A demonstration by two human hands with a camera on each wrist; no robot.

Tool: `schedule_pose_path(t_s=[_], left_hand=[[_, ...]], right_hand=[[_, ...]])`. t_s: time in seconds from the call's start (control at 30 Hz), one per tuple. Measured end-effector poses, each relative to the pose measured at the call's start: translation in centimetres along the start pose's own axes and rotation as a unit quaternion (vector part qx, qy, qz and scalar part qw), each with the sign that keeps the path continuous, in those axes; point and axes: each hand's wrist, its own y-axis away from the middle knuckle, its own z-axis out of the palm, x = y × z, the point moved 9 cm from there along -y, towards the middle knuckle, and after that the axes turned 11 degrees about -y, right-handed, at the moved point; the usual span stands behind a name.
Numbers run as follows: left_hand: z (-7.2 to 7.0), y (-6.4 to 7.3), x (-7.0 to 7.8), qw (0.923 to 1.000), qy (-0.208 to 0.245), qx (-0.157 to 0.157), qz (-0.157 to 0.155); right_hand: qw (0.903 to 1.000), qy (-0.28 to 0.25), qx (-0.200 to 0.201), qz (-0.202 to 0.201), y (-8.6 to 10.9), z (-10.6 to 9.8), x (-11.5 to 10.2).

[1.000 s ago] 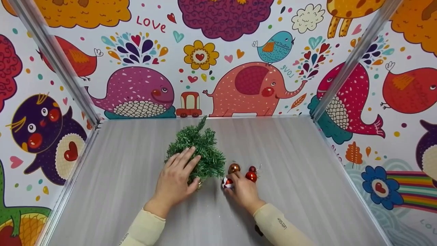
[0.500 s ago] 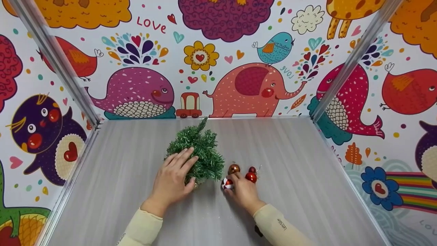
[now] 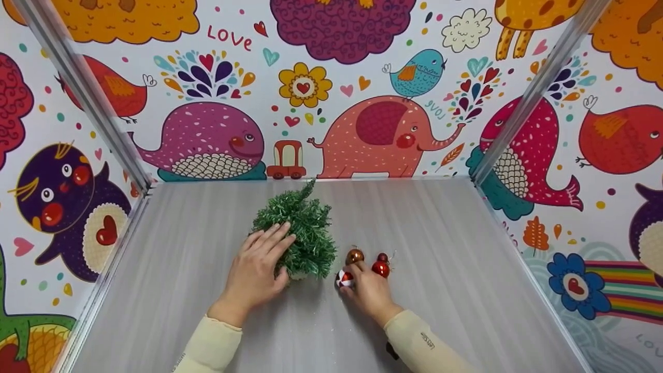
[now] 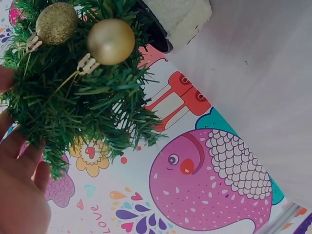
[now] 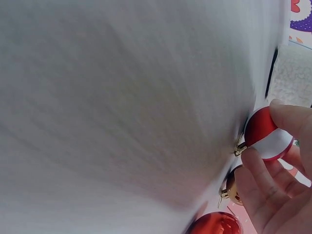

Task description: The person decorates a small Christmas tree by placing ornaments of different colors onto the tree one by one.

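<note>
A small green tinsel Christmas tree (image 3: 308,233) stands on the table in front of my left hand (image 3: 254,267). That hand lies along the tree's left side, its fingers extended over the branches. In the left wrist view, a matte gold bauble (image 4: 111,42) and a glittery gold bauble (image 4: 57,23) hang from the branches by looped cords, near the tree's white fleecy base (image 4: 185,19). My right hand (image 3: 372,291) pinches a red-and-white bauble (image 5: 262,129) between thumb and fingers, low over the table. Part of this bauble is hidden behind the fingers.
Just beyond the right hand are a copper bauble (image 3: 355,255), a shiny red bauble (image 3: 381,268) and a smaller dark red one (image 3: 383,257). Walls printed with cartoon animals (image 3: 373,140) and metal frame posts (image 3: 93,98) enclose the grey table (image 3: 435,233).
My left hand has shifted slightly left and toward me, and the tree has turned a little with it. The right hand stays in place with its bauble.
</note>
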Motion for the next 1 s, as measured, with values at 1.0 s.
schedule_pose_path(t_s=[1.0], left_hand=[[-0.15, 0.15, -0.89, 0.9996, 0.019, -0.017, -0.016]], right_hand=[[0.9998, -0.011, 0.003, -0.018, 0.06, -0.23, -0.19]])
